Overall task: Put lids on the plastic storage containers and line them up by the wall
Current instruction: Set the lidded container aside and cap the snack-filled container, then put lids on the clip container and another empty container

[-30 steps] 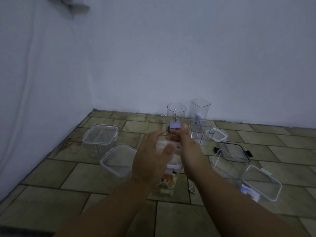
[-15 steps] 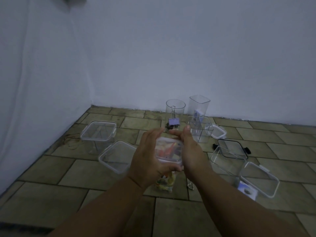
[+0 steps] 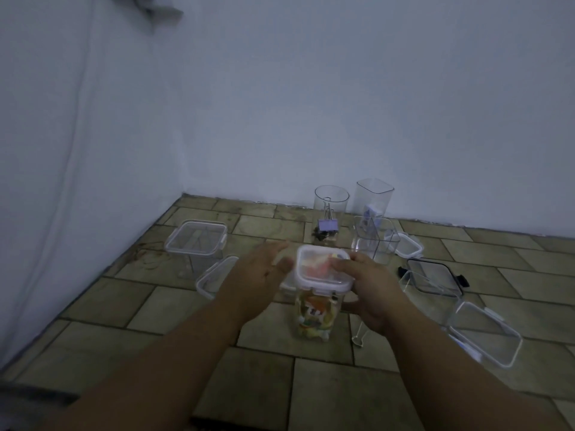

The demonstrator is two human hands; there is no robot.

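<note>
Your right hand (image 3: 371, 289) grips the right side of the tall container (image 3: 315, 315) standing on the tiled floor (image 3: 161, 303), thumb on its white-rimmed lid (image 3: 322, 269). Your left hand (image 3: 264, 276) is open, fingers spread, just left of the lid. Far behind, a round jar (image 3: 330, 209) and a square jar (image 3: 375, 202) stand uncovered near the wall (image 3: 342, 104).

Two bare forearms enter from the bottom edge, each uncovered from the elbow region down to the wrist, with no sleeve showing. The left hand (image 3: 264, 272) and the right hand (image 3: 375, 293) are ungloved. No ring, watch or band is visible on either. The left hand's fingers (image 3: 280, 248) are motion-blurred; fingernails and finer details cannot be made out.
</note>
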